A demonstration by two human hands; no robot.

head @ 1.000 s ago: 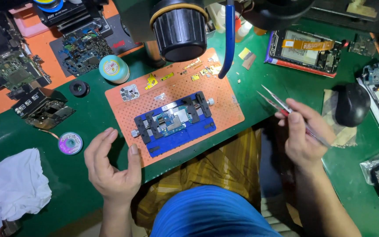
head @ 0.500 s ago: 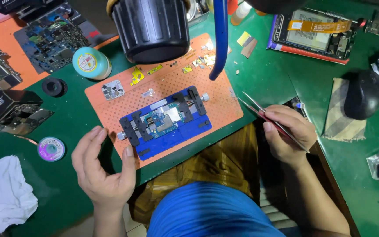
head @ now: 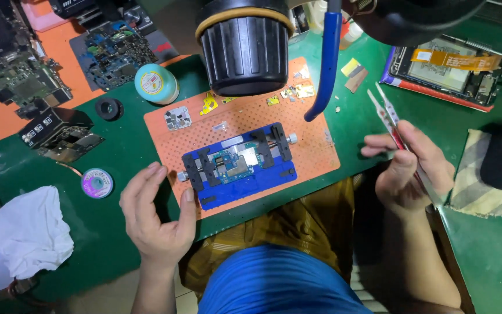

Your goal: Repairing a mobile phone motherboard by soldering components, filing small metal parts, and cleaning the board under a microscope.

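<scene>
Left hand is resting open and empty, fingers curved, thumb touching the perforated orange mat beside the blue board clamp, which is gripping a small circuit board at the mat's centre. Right hand is pinching slim metal tweezers, tips angled upward over the green bench mat

Left hand open, fingers spread, palm inward. Right hand curled in pinch, fingers closed.
</scene>
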